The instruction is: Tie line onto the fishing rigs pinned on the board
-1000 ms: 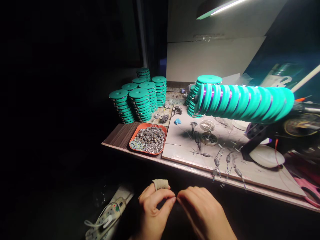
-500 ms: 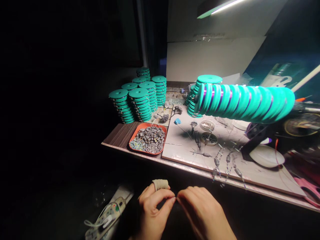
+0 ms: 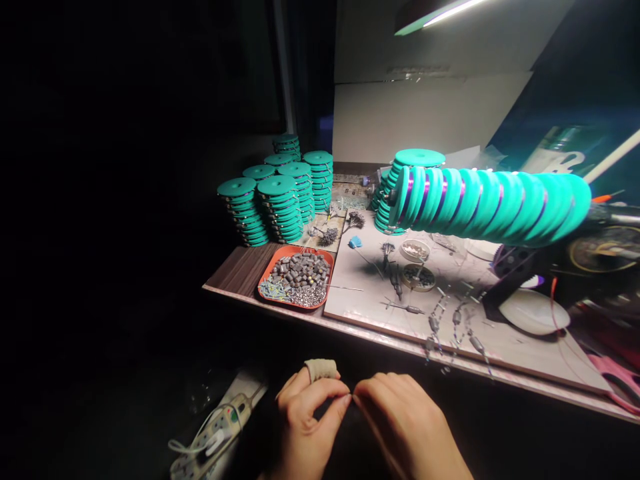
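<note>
In front of the table edge, low in the head view, my left hand (image 3: 316, 417) pinches thumb against forefinger, with a beige wrap (image 3: 321, 370) around one finger. My right hand (image 3: 407, 420) is closed in a pinch beside it, the fingertips of both nearly touching. Whatever lies between the fingertips is too small to make out. Beyond the hands stands an orange tray (image 3: 261, 293) with grey cylindrical weights (image 3: 303, 270), small metal rings and pale green pieces. On the board to its right lie several strung weights (image 3: 457, 317), their ends hanging over the edge.
Stacks of green spools (image 3: 277, 207) stand at the back left. A row of green spools (image 3: 490, 203) sits on a horizontal spindle at right. Two small round dishes (image 3: 416, 251), a white bowl (image 3: 535, 312) and pink scissors (image 3: 617, 380) lie on the table. A power strip (image 3: 215, 433) is lower left.
</note>
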Demonstrator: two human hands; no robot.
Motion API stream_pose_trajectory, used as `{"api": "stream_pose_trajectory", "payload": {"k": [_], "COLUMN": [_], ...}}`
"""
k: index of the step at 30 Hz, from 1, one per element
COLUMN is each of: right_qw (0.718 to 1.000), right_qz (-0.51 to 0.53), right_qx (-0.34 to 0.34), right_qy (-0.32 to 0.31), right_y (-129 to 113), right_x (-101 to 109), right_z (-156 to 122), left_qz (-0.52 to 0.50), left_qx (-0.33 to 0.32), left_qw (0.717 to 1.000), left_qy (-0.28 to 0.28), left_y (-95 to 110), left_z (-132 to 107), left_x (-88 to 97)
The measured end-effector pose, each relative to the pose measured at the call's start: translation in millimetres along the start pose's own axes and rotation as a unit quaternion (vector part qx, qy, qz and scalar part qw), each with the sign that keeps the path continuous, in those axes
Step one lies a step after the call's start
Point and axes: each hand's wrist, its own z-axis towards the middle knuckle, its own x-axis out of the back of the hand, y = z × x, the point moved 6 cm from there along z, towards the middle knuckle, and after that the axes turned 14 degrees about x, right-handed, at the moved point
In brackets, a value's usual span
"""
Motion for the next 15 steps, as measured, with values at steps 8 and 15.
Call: {"api": "stream_pose_trajectory", "payload": {"k": [8, 15], "right_qw": [1.000, 0.999], "right_qz": [-0.012, -0.038], "right_qx": [-0.002, 0.002], "right_qy": [-0.003, -0.011], "right_y": [0.9, -1.9], "right_x": [-2.8, -6.0], "right_z": [-0.5, 0.7], "left_qz": [0.029, 0.114], "left_qx": [-0.033, -0.122], "left_qw": [0.999, 0.983], "left_qy": [0.023, 0.073], "left_y": [3.9, 17.1], "left_z": [-2.2, -6.9], "left_x": [2.5, 7.0]}}
